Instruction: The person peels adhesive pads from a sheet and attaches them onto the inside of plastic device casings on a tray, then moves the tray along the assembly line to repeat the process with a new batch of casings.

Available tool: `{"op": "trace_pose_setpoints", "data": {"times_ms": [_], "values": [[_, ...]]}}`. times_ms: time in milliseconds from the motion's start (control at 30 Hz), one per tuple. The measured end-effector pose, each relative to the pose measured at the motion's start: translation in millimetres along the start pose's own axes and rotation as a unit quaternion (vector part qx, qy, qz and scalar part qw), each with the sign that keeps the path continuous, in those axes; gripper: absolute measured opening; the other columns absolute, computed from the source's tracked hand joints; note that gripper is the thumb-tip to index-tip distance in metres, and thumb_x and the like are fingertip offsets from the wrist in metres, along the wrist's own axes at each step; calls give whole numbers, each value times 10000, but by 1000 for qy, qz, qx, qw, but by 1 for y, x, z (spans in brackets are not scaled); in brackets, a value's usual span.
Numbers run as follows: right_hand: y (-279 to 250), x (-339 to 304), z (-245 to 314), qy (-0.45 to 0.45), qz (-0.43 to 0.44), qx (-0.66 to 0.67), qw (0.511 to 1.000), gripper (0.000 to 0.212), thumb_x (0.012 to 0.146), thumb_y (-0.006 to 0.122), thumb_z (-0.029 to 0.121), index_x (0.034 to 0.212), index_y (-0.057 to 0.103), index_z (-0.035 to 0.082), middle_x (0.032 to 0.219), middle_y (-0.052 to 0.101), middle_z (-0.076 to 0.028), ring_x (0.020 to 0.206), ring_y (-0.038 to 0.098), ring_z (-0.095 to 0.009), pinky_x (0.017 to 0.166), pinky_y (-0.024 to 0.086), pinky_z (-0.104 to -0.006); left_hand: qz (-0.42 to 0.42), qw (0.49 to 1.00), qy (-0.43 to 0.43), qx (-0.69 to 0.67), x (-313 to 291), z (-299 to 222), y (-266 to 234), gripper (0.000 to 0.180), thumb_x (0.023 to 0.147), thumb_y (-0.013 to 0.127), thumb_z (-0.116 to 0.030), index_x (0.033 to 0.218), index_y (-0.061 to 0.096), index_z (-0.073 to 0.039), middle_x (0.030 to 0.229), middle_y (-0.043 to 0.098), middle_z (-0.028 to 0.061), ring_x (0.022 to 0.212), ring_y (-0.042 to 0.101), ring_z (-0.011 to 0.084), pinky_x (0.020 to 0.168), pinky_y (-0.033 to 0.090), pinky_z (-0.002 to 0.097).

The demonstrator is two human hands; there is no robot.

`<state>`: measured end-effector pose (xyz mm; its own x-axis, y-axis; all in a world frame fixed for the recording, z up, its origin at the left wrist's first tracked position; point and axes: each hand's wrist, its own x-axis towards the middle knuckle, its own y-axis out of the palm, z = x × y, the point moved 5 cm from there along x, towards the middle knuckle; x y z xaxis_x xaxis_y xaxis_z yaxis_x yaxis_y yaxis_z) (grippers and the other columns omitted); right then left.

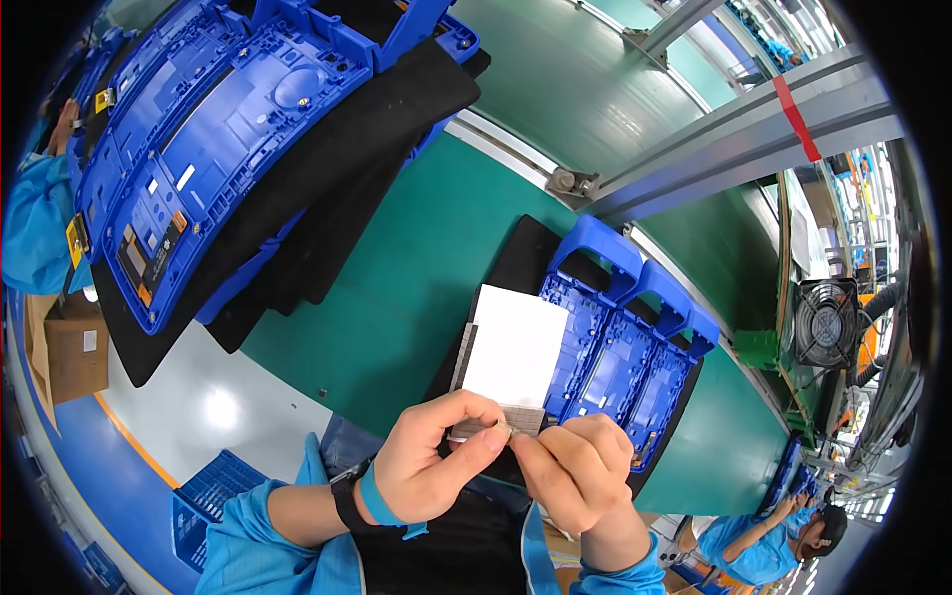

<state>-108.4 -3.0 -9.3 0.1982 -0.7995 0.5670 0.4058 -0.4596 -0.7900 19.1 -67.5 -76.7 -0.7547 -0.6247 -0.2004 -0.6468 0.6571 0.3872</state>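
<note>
My left hand [428, 461] and my right hand [580, 468] meet at the fingertips, low in the middle of the view. Thumb and forefinger are pinched on each, round a tiny pale piece [505, 429] too small to make out. Just beyond them lies a white sheet [516, 347], with grey strips [522, 419] along its near and left sides. The sheet partly covers a blue plastic housing [620, 372] with two raised handle-like loops, resting on a black foam mat [523, 248]. My fingers hide the sheet's near edge.
More blue housings [248, 109] are stacked between black foam pads [327, 218] at the far left, on the green worktop [397, 268]. A metal frame post [734, 129] slants across the right, near a fan [827, 322]. Co-workers' sleeves [40, 223] show left and lower right.
</note>
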Motion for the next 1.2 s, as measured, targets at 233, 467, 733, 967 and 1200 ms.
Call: {"op": "trace_pose_setpoints", "data": {"times_ms": [233, 467, 733, 967, 1200], "values": [[2, -1, 0, -2, -9, -29, 1000, 288, 577, 711, 89, 852, 707, 4, 779, 597, -55, 651, 568, -169, 529, 423, -262, -21, 1000, 12, 1, 2, -4, 2, 118, 970, 596, -111, 983, 593, 5, 838, 588, 9, 730, 504, 50, 651, 418, 208], [8, -6, -2, 47, 31, -25, 998, 222, 661, 762, -17, 850, 653, 22, 821, 586, -80, 662, 562, -221, 527, 441, -298, -28, 995, 43, 90, 3, -8, 1, 125, 963, 603, -112, 967, 597, 13, 845, 637, 42, 760, 579, 79, 692, 467, 223], [4, -10, -22, 110, 19, 62, 992, 236, 663, 743, -46, 859, 625, 14, 834, 578, -97, 685, 561, -236, 565, 456, -311, -28, 999, 2, 16, 2, -1, -4, 132, 965, 588, -108, 1009, 582, 16, 915, 637, 68, 781, 600, 82, 702, 492, 218], [-6, -12, -45, 199, 93, 131, 967, 201, 716, 698, -91, 842, 590, 22, 833, 574, -109, 729, 556, -256, 628, 454, -327, -97, 990, 67, 72, 0, -7, -16, 123, 921, 632, -99, 990, 599, -1, 821, 619, 59, 700, 562, 95, 628, 435, 240], [12, -14, -64, 236, 226, 161, 931, 138, 789, 664, -74, 880, 596, 5, 892, 573, -121, 799, 576, -288, 699, 484, -348, -183, 970, 132, 87, 3, -1, -43, 110, 919, 622, -105, 969, 601, -9, 835, 634, 68, 728, 590, 112, 678, 462, 238]]}}
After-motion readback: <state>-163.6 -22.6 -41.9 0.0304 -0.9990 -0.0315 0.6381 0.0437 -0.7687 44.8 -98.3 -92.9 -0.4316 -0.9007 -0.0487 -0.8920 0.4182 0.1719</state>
